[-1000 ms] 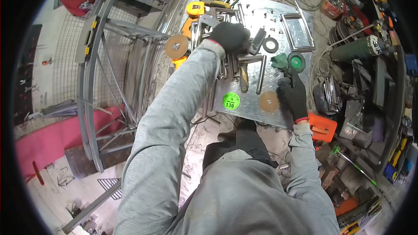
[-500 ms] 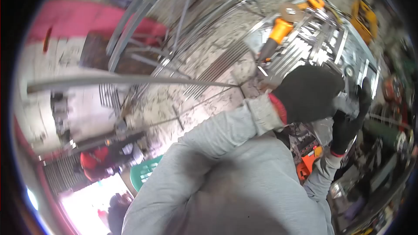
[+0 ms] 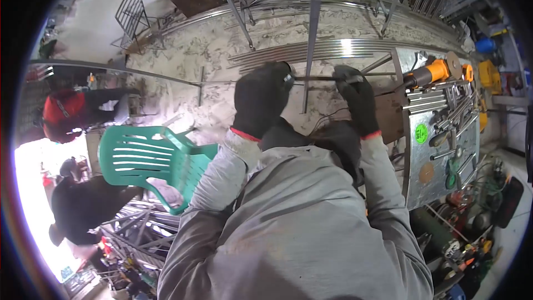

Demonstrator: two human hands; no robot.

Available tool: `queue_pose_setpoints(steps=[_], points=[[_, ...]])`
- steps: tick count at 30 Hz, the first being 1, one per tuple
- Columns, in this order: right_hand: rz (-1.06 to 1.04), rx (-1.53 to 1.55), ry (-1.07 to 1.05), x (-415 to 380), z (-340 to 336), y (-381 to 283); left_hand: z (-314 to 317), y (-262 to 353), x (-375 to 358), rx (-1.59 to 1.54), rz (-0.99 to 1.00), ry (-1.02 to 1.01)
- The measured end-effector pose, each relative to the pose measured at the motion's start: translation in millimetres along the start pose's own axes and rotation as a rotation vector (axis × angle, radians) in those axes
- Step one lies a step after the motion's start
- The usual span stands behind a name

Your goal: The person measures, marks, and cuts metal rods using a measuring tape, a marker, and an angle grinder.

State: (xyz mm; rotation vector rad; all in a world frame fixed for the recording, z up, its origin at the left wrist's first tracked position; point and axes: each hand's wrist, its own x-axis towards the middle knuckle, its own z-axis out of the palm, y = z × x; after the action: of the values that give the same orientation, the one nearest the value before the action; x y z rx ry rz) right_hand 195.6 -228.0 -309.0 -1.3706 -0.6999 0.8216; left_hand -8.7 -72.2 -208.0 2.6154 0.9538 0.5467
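In front of my body, my left hand [image 3: 262, 97] is closed in a black glove with a red cuff edge. Level with it, my right hand [image 3: 356, 100], gloved the same way, has its fingers pinched together. A thin dark strip [image 3: 315, 78] spans the gap between my fingertips; small shiny bits show at both grips, and I cannot tell what the strip is. An upright metal bar [image 3: 312, 28] passes behind it, between my hands. Another long metal bar [image 3: 116, 71] runs in from the left towards my left hand.
At right stands a metal-topped table [image 3: 413, 161] with an orange angle grinder [image 3: 430, 73] and several cut tubes [image 3: 425, 100]. A green plastic chair [image 3: 139, 155] is at left, near people in dark clothing [image 3: 83, 205]. Long metal tubes [image 3: 344, 48] lie on the floor ahead.
My view has turned left, so the table sits further right. My hands have come from beside the table to in front of my body, and the small metallic piece between them no longer shows clearly.
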Motion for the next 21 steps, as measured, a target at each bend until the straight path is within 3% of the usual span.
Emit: queue_pose_setpoints(steps=[1, 4, 8, 13, 15, 21], points=[[-0.02, 0.04, 0.013, 17, 12, 4, 5, -14, 5, -0.008, 0.037, 0.118], [-0.067, 0.06, 0.021, 59, 31, 3, 11, -42, 25, -0.039, 0.03, 0.21], [-0.119, 0.051, -0.031, 96, 33, 8, 16, -63, 47, -0.058, -0.01, 0.21], [-0.04, -0.112, 0.007, 105, 29, 13, 25, -79, 62, -0.137, 0.065, 0.332], [-0.063, 0.022, 0.041, 102, 36, 11, 26, -78, 61, -0.15, 0.056, 0.332], [-0.073, 0.009, 0.064, 109, 40, 6, 26, -84, 70, -0.142, 0.049, 0.326]])
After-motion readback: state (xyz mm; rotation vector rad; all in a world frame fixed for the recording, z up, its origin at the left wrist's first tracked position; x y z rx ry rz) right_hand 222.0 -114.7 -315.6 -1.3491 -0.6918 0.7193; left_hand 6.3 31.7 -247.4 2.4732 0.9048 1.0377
